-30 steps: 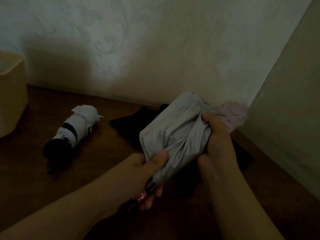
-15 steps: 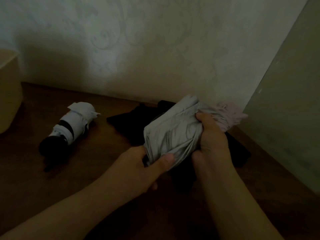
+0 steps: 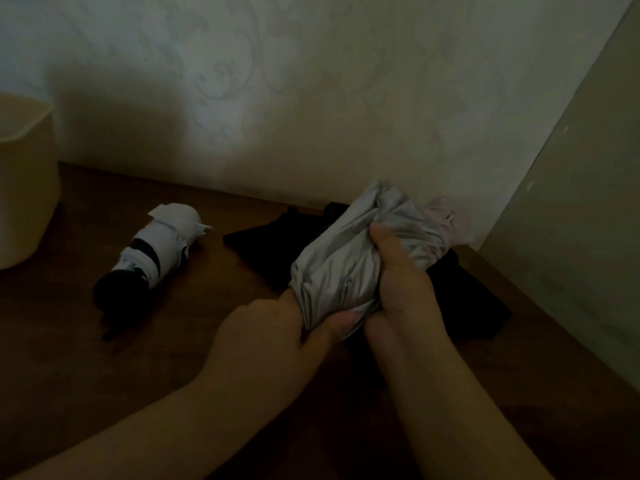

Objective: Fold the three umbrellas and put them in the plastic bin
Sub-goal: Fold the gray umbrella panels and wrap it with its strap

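Both my hands hold a grey umbrella (image 3: 341, 261) with a pale pink far end, above the wooden table (image 3: 180, 341). My left hand (image 3: 277, 330) grips its near lower end, thumb over the fabric. My right hand (image 3: 398, 271) grips the bunched canopy in the middle. A white and black umbrella (image 3: 156, 252) lies folded on the table to the left. A black umbrella (image 3: 277, 237) lies spread flat behind and beneath the grey one, partly hidden. The cream plastic bin (image 3: 24, 188) stands at the far left edge.
A patterned wall (image 3: 277, 98) runs along the table's back edge. A plain wall or panel (image 3: 571, 220) closes off the right side, forming a corner behind the umbrellas.
My left hand slid up the grey umbrella, covering the reddish handle end seen earlier. The umbrella bundle has become shorter and more compact, and my right hand has kept squeezing the canopy.
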A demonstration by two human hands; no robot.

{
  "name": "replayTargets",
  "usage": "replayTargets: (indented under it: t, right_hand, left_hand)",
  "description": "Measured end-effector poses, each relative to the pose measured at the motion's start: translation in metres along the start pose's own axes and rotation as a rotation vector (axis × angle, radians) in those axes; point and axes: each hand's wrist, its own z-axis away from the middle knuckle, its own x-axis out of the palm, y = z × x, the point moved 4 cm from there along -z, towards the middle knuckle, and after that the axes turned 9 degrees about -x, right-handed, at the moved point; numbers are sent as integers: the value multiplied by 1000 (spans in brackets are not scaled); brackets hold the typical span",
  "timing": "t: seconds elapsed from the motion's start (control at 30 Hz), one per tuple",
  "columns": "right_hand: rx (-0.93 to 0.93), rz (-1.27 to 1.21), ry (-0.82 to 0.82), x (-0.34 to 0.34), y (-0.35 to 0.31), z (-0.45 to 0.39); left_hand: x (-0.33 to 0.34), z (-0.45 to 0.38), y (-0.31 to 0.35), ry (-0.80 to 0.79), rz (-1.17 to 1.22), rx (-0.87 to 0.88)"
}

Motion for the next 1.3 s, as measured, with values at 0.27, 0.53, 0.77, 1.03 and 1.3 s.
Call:
replayTargets:
  t: [0.27, 0.53, 0.77, 1.03, 1.3]
  right_hand:
    - [7, 51, 4, -2, -8, 0]
    - [-26, -4, -192, 7, -18, 6]
    - [-46, 7, -42, -3, -20, -2]
    - [-25, 14, -30, -2, -18, 1]
    - [-94, -5, -68, 4, -22, 4]
  left_hand:
    - [11, -1, 5, -521, 781, -457]
    - [4, 1, 12, -492, 642, -285]
    - [2, 2, 8, -159, 18, -37]
    - [14, 1, 10, -681, 771, -382]
    - [2, -4, 7, -409, 285, -138]
